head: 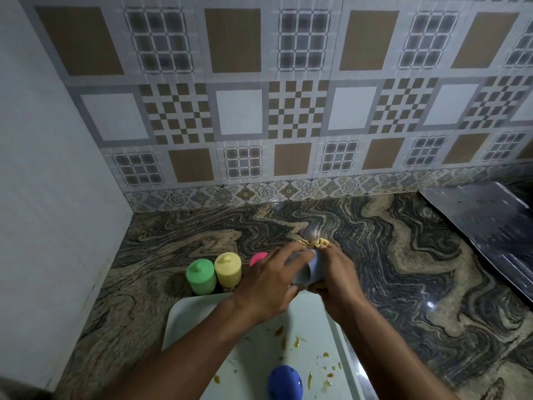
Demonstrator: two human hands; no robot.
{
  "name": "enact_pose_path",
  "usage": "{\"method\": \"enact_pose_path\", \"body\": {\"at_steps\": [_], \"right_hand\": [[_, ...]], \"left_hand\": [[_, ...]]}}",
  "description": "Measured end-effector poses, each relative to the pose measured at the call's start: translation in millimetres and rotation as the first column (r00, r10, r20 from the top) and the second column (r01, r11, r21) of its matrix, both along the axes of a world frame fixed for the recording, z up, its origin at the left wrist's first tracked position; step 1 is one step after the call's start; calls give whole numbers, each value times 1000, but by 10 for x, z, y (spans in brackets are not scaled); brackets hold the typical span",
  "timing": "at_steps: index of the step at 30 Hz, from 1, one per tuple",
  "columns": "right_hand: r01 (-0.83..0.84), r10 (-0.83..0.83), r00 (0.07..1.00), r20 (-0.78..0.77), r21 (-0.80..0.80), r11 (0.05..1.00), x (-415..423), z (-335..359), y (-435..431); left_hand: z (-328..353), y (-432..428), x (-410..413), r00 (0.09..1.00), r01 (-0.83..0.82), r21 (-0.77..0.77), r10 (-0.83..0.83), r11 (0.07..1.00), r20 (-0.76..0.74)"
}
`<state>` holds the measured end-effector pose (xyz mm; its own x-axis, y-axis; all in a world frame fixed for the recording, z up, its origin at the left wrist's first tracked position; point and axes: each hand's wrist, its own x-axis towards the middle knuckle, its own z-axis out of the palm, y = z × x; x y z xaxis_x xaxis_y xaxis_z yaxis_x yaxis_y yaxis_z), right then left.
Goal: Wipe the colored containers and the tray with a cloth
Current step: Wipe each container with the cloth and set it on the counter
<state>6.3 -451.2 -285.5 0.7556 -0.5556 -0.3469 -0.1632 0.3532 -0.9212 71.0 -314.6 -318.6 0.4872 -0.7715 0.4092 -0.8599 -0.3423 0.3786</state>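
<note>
Cloth point(314, 242) bunched in the gripping right hand point(337, 272), apparently wrapped round the far end of the pale blue container point(305, 272) that the left hand point(268, 284) clasps over the far edge of the tray point(187, 319); should turn the container against the cloth, covering wall and base evenly.

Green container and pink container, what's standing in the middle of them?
The yellow container stands between the green container and the pink container, as the head view shows.
</note>
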Motion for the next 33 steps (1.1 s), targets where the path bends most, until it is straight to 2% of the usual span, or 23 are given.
{"method": "enact_pose_path", "body": {"at_steps": [1, 2, 3, 6, 7, 9, 12, 13, 16, 19, 22, 24, 30, 33], "right_hand": [[-21, 21, 1000, -17, 6, 1000, -13, -11, -8], [-44, 44, 998, -32, 6, 999, -24, -30, -18], [-53, 53, 997, -48, -4, 999, -31, -38, -23], [-33, 30, 998, -49, -57, 998, 1, -52, -13], [-28, 26, 999, -45, -63, 998, 11, -57, -7], [-28, 27, 999, -38, -33, 999, 9, -65, -3], [-41, 46, 994, -100, 53, 998, -14, -11, -32], [-39, 51, 990, -133, 91, 995, -18, 19, -51], [55, -23, 979, -203, 155, 986, 10, 25, -206], [148, -120, 981, -153, 182, 972, -3, -16, -394], [105, -91, 994, -67, 245, 964, -2, -89, -485], [70, -53, 996, -72, 249, 966, 16, -170, -494], [158, -110, 961, -253, 180, 971, 26, -492, -475], [167, -123, 941, -315, 117, 979, -26, -588, -418]], "left_hand": [[-13, 24, 15, 994, 35, 42, -39, 999, 104], [-17, 49, 24, 990, 44, 49, -50, 998, 132], [-15, 63, 26, 994, 38, 31, -41, 999, 97], [31, 46, -2, 974, -73, -84, 53, 994, -218], [27, 32, 1, 962, -100, -97, 72, 990, -264], [-4, 24, 0, 974, -77, -63, 61, 995, -219], [-30, 53, 25, 1000, 22, 55, -22, 998, 1], [-28, 57, 46, 999, 33, 67, -35, 997, 30], [37, 33, 120, 1000, 6, 11, -6, 1000, -10], [189, -38, 246, 990, -93, 7, 93, 996, -102], [294, -183, 422, 964, -124, 112, 147, 986, -220], [254, -309, 529, 947, -110, 185, 160, 977, -278], [-28, -565, 667, 927, -25, 433, 183, 901, -328], [-145, -596, 691, 940, -13, 552, 198, 834, -277]]}}
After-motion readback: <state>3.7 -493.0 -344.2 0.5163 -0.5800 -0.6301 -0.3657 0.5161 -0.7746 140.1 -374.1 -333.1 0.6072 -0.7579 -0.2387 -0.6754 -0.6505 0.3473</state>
